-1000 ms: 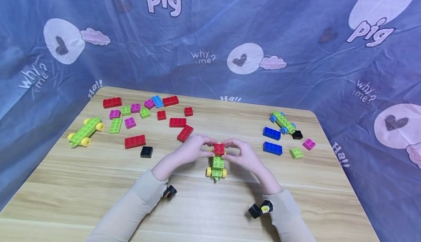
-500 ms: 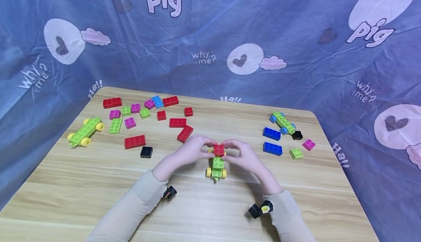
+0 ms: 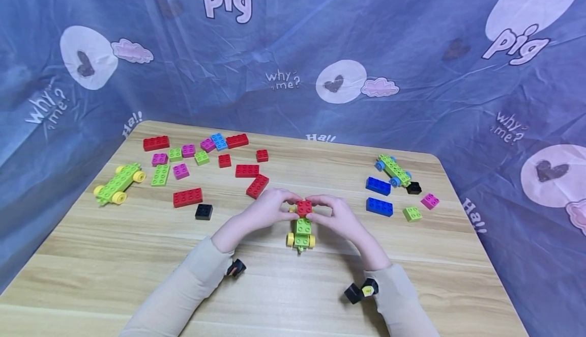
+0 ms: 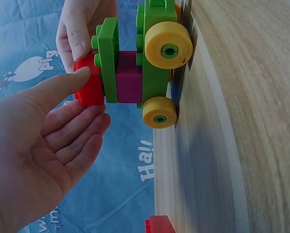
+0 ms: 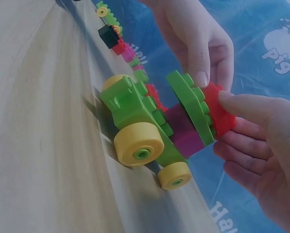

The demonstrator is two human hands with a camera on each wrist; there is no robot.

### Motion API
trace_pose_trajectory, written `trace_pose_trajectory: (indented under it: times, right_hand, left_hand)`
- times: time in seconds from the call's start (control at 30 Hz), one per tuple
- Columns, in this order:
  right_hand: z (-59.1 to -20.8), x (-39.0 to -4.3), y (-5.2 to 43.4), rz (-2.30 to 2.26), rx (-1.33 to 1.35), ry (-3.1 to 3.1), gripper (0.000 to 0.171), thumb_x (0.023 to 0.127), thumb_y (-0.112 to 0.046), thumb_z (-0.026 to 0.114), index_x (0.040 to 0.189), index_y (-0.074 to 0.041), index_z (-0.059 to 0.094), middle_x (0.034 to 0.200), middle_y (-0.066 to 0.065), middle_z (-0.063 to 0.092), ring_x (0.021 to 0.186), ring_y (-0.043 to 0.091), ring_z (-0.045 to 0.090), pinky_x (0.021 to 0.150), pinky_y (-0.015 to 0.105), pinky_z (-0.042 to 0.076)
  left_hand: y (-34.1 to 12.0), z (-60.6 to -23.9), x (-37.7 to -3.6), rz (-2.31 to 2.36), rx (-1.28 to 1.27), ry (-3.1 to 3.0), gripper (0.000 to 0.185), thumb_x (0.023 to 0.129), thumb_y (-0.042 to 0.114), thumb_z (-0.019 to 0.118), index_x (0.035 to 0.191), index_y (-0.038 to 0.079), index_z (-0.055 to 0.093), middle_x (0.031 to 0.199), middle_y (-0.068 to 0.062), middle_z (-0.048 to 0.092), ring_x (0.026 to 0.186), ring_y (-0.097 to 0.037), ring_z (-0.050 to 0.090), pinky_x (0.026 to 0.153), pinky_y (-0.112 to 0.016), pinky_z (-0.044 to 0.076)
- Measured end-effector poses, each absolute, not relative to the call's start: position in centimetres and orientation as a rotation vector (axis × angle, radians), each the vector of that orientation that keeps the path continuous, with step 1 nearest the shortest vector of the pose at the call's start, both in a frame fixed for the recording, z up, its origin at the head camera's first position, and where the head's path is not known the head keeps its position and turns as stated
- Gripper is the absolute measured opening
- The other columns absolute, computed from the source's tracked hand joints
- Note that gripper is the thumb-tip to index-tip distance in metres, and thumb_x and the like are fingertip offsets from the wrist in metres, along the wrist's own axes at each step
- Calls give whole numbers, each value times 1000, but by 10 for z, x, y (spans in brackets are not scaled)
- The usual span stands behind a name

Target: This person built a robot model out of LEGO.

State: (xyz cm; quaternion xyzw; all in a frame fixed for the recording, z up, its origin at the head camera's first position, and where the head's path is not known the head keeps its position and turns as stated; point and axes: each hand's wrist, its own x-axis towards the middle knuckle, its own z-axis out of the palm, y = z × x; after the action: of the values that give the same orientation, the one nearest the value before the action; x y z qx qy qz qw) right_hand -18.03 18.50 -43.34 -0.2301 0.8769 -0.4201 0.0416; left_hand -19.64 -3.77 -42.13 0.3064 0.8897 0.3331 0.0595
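At the table's middle, a green toy car base (image 3: 302, 242) with yellow wheels carries a purple brick (image 4: 129, 77). A longer green brick (image 5: 191, 104) lies across that purple one. On its far end in the head view sits a red brick (image 3: 304, 208) with studs up. My left hand (image 3: 270, 208) pinches the red brick from the left, thumb on the near side and fingers beyond. From the right, my right hand (image 3: 336, 215) pinches the same brick between thumb and fingers. The wrist views show both thumbs on its side; whether it is fully seated is hard to tell.
Loose red, pink, green and light blue bricks spread over the back left, near a second yellow-wheeled base (image 3: 120, 183) and a black brick (image 3: 204, 212). At right lie blue bricks (image 3: 379, 206), a blue-wheeled base (image 3: 393, 170) and several small bricks. A printed blue cloth (image 3: 293, 108) hangs behind.
The fingertips of my right hand have shifted slightly left, closer against the red brick. My left hand and the toy car have stayed nearly still.
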Motion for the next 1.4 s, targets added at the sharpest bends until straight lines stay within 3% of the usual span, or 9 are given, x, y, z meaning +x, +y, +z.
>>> trace_pose_trajectory:
  times: [1.4]
  right_hand:
    - [-435,-181,186,-1279,-686,2669,41,88,-21,73,123,-1,64,119,15,69,111,32,65,99,51,49]
  left_hand:
    - [-36,-425,-198,1054,937,2682,39,87,25,75,120,7,69,113,-7,72,105,-19,67,93,-37,53]
